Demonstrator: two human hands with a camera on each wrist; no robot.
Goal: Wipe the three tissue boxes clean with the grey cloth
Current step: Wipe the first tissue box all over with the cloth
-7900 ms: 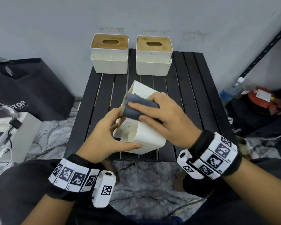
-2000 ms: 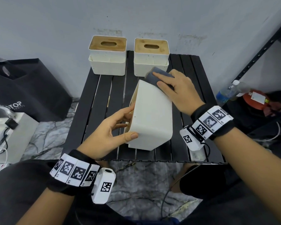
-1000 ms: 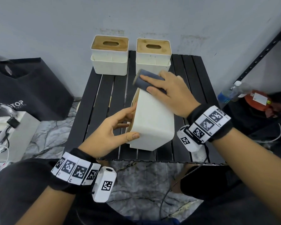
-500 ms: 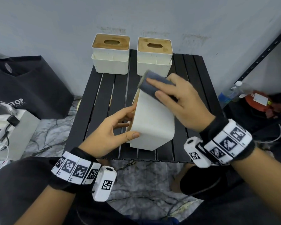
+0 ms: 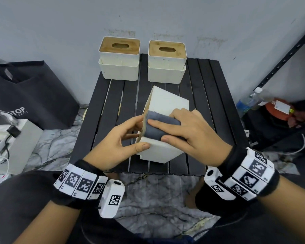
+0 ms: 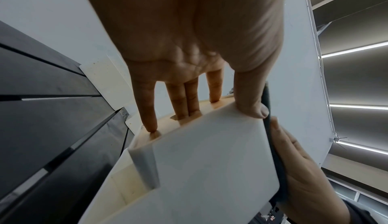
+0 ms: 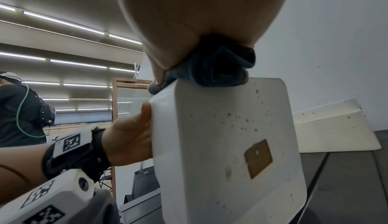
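The cloth [image 5: 159, 125] has travelled from the far end of the tilted box [image 5: 163, 127] to its near end. The table [image 5: 218, 103] carries the box's lower edge. The left hand [image 5: 117, 146] clamps the box, steadying it; the right hand [image 5: 188, 136] presses the cloth flat, fingers extended.

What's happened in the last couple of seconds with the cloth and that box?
The right hand has drawn the grey cloth from the far end of the tipped tissue box back along its upper face toward the person. The left hand keeps holding the box by its near left side, tipped as before. The two boxes at the back of the black table have not moved.
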